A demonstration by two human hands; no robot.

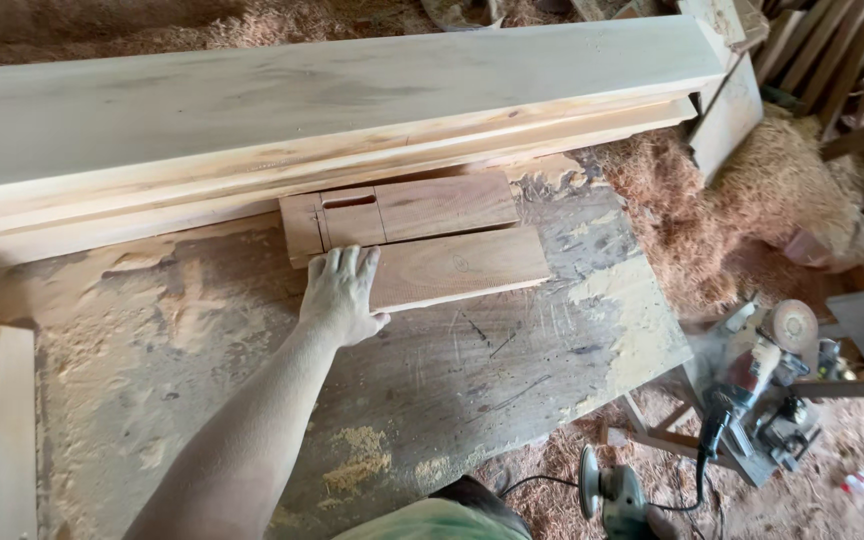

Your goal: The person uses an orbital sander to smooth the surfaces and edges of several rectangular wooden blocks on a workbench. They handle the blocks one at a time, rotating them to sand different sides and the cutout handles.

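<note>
Sawdust covers the worktable [202, 330]; at frame centre the left hand [340, 295] lies flat, fingers spread, on a short board [457, 268], gripping nothing.

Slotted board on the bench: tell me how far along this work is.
Done: the slotted board already has a slot cut near its left end, and sawdust covers the bench. In hand: the left hand lies flat and open on the plain board in front of it. Left: that plain board shows no slot yet, and a power tool lies on the floor.
</note>
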